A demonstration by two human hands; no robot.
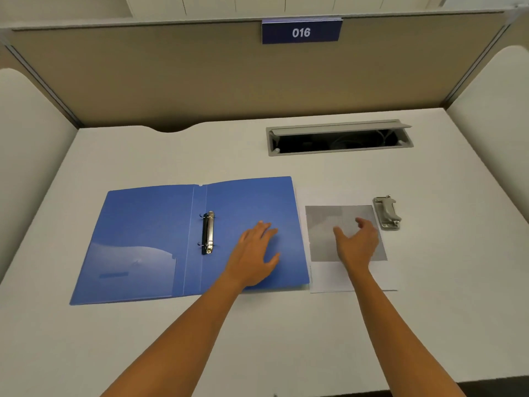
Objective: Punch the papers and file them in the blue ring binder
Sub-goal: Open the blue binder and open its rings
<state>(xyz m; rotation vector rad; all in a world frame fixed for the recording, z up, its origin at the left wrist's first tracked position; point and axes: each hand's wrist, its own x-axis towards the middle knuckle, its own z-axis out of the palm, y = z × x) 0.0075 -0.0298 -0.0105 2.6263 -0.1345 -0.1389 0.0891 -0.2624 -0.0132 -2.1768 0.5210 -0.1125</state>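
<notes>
Desk (286,325), white, is holding one blue binder (143,233), one stack of papers (329,279) and one metal punch (387,213). One binder is lying open and flat at the left, its two rings (208,232) standing open. Papers are lying just right of it, touching its edge, with the punch beside their far right corner. Two hands are reaching in: left hand (254,253) is resting flat, fingers spread, on the binder; right hand (357,242) is hovering over the papers, fingers loosely curled, grasping nothing.
</notes>
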